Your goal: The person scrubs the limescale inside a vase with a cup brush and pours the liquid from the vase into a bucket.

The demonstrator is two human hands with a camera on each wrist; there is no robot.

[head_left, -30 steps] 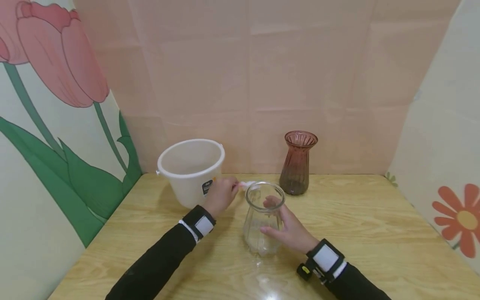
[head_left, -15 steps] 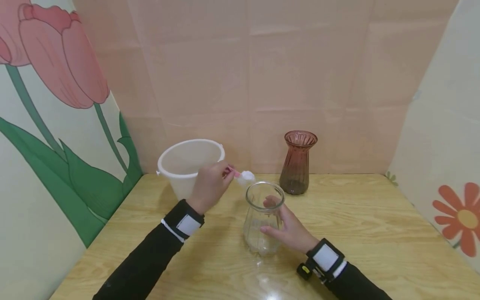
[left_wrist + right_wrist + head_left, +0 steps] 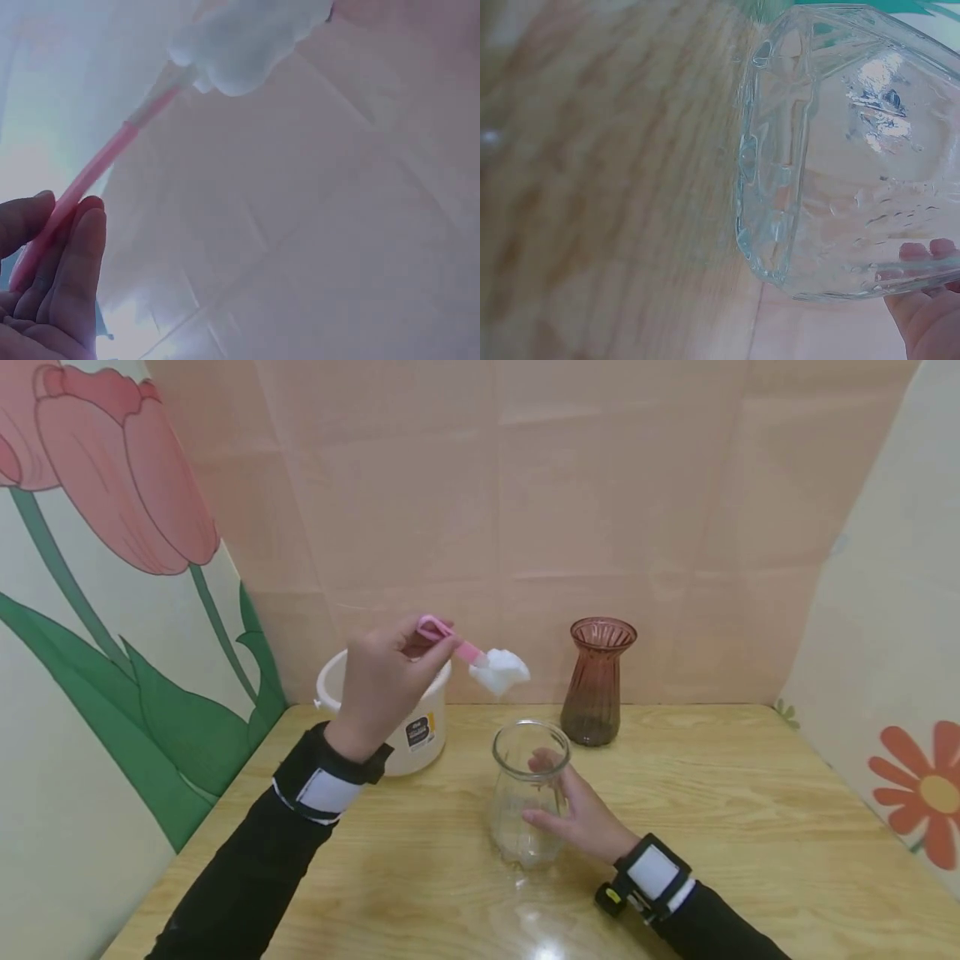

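**Brush lifted above the glass jar**

Since a second ago the left hand (image 3: pixel 382 681) has risen from table level beside the bucket (image 3: pixel 420 731) to well above it, carrying the brush (image 3: pixel 480 662) up with it; the jar and the right hand have stayed where they were.

The left hand's fingers (image 3: pixel 71 262) are curled round the pink handle, pinching it near its end. From them the handle runs out toward 4 o'clock in the head view, and the white fluffy head hangs in the air at about 11 o'clock above the open mouth of the clear glass jar (image 3: pixel 527 793), apart from its rim.

The right hand (image 3: pixel 581 814) grips the jar from its 3 o'clock side, fingers wrapped round the glass wall; fingertips (image 3: pixel 922 251) show through the glass in the wrist view. The jar stands upright on the wooden table (image 3: pixel 750 827).

A brown ribbed vase (image 3: pixel 597 681) stands at the jar's 1 o'clock, near the back wall, well apart from both hands.
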